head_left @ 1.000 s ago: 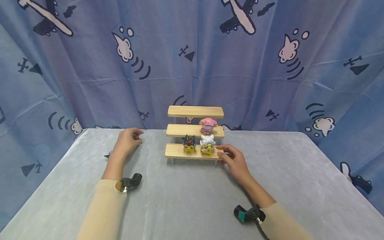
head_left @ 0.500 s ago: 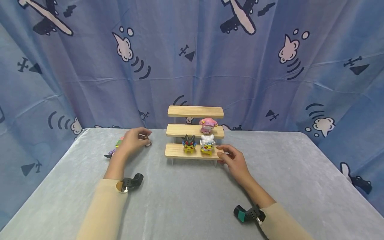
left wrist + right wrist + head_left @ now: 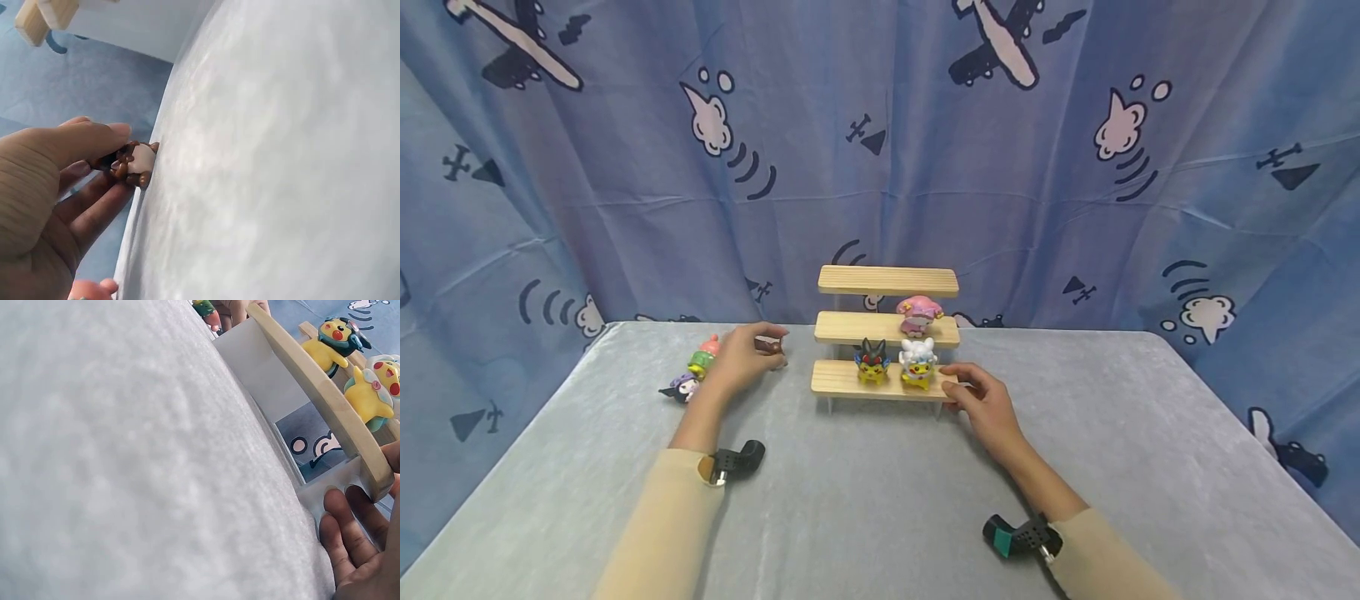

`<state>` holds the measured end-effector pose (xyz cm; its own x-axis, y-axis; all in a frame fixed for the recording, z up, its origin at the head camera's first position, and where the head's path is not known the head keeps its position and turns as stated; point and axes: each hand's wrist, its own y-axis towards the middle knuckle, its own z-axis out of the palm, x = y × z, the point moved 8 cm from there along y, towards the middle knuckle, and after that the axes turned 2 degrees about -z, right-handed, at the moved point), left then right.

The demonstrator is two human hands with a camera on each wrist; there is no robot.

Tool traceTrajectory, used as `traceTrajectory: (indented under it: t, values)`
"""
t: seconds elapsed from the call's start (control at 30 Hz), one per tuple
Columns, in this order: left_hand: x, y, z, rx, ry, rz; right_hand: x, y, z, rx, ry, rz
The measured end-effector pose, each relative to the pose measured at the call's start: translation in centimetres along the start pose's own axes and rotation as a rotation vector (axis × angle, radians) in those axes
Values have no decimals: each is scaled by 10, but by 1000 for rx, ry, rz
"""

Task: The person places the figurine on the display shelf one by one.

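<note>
My left hand (image 3: 741,360) pinches a small brown figurine (image 3: 139,164) with a pale belly between thumb and fingers, close to the tabletop left of the shelf. In the head view the fingers cover most of it. A three-tier wooden display shelf (image 3: 842,377) stands at the middle back. My right hand (image 3: 988,408) grips the right end of its lowest board, with fingers under the board in the right wrist view. On that board are a yellow figurine with a black hood (image 3: 872,362) and one with a white hood (image 3: 917,363). A pink-hooded figurine (image 3: 919,315) stands on the middle tier.
Left of my left forearm, a green-and-pink figurine (image 3: 703,360) and a black-and-purple figurine (image 3: 682,387) lie on the grey cloth-covered table (image 3: 865,500). A blue patterned curtain (image 3: 880,150) hangs right behind the table's back edge.
My left hand has moved right toward the shelf, carrying the brown figurine and uncovering the figurines on the left. The right hand keeps its hold on the shelf.
</note>
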<state>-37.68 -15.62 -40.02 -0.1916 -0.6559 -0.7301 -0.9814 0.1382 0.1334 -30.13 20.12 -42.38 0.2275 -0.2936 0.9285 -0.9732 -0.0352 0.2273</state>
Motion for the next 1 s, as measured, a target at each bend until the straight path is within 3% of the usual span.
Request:
traceTrajectory:
  t: [0.23,0.53,0.8,1.0]
  values:
    - [2,2,7,-19,-28,1,0,-1,0,1,-8,-1]
    - [5,3,14,-112,-200,5,0,-1,0,-2,-5,6]
    - [10,3,16,-124,-167,29,1,-1,1,1,-5,9]
    - [14,3,17,-118,-186,7,1,-1,1,2,-9,-1]
